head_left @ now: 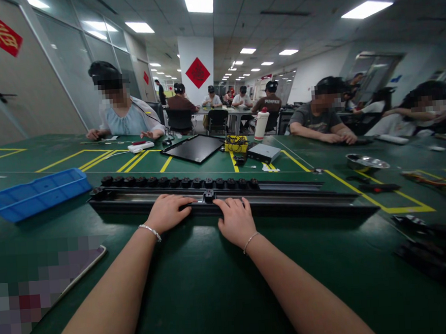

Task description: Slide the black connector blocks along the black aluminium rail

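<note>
A long black rail (286,199) lies across the green table (201,285) in front of me. Several small black round parts (178,182) sit in a row along its far side. One small black part (208,195) sits in the rail's channel between my hands. My left hand (167,212) rests on the rail's near edge, fingers curled toward that part. My right hand (235,219) lies on the rail just right of it, fingers bent over the edge. Both wrists wear thin bracelets.
A blue plastic bin (37,194) stands at the left. A phone (81,271) lies near left. A black tray (194,148), yellow box (236,143), grey box (264,152) and white bottle (261,124) sit further back. A metal bowl (367,162) and black parts (435,249) lie right. Other people work around the tables.
</note>
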A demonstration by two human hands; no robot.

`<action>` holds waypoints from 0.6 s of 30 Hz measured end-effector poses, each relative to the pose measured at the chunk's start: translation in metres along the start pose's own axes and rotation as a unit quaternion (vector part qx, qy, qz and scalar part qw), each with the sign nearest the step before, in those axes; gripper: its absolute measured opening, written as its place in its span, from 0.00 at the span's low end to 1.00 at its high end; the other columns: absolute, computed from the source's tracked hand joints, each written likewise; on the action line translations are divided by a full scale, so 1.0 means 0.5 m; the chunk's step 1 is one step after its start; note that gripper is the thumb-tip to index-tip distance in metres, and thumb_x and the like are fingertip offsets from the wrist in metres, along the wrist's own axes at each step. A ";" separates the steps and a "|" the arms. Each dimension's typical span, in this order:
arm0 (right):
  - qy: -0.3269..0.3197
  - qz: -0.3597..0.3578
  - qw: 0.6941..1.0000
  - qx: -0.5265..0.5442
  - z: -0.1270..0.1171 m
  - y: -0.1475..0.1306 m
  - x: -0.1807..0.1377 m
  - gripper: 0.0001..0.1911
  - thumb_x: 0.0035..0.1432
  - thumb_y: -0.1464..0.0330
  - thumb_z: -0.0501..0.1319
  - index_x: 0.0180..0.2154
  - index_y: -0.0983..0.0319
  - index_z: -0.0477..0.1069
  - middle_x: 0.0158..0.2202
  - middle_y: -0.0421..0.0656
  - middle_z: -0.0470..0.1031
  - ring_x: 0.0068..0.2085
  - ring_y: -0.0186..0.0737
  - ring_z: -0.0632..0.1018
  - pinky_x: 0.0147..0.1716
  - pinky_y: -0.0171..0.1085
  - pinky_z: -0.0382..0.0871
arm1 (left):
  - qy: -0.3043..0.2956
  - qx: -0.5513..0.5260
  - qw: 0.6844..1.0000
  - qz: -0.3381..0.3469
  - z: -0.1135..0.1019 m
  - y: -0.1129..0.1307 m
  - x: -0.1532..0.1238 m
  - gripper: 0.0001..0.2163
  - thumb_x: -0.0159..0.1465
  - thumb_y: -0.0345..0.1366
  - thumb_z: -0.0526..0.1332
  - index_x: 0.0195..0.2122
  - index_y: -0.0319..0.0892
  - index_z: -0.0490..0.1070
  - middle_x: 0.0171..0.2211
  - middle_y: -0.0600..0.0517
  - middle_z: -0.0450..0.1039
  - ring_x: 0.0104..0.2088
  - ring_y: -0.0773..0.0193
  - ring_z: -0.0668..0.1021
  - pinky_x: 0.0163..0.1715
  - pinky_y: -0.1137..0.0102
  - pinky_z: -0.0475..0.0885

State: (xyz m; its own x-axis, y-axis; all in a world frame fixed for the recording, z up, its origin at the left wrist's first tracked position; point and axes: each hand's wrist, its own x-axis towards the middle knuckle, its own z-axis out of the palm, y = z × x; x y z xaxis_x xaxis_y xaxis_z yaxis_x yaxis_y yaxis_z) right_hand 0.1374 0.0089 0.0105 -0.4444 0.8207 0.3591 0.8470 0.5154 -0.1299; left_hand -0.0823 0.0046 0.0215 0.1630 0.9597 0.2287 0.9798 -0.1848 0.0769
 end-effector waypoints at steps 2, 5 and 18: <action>0.005 -0.001 1.000 0.008 0.001 0.001 0.000 0.24 0.52 0.67 0.54 0.52 0.51 0.61 0.45 0.43 0.69 0.49 0.43 0.65 0.56 0.47 0.42 | 0.002 -0.001 1.000 0.002 0.000 0.000 0.000 0.16 0.60 0.45 0.49 0.48 0.61 0.67 0.46 0.60 0.74 0.47 0.63 0.73 0.46 0.64 0.59; 0.008 -0.001 1.000 0.014 0.002 0.003 0.001 0.23 0.52 0.68 0.54 0.52 0.52 0.62 0.45 0.42 0.69 0.48 0.43 0.65 0.56 0.47 0.43 | 0.000 -0.002 1.000 0.004 0.000 0.000 0.000 0.16 0.60 0.45 0.49 0.48 0.61 0.67 0.46 0.59 0.74 0.47 0.62 0.73 0.45 0.64 0.59; 0.019 -0.010 1.000 0.023 0.003 0.006 0.002 0.23 0.52 0.69 0.54 0.51 0.52 0.62 0.44 0.41 0.69 0.47 0.42 0.66 0.55 0.46 0.43 | 0.008 -0.001 1.000 0.006 0.001 -0.001 -0.001 0.16 0.60 0.45 0.49 0.47 0.60 0.68 0.47 0.59 0.74 0.47 0.62 0.73 0.45 0.63 0.59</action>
State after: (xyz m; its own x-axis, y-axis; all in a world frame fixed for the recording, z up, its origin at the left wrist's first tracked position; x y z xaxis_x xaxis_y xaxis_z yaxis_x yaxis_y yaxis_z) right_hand 0.1391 0.0116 0.0088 -0.4479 0.8010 0.3971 0.8239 0.5423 -0.1645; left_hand -0.0828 0.0045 0.0209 0.1734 0.9540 0.2447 0.9773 -0.1973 0.0767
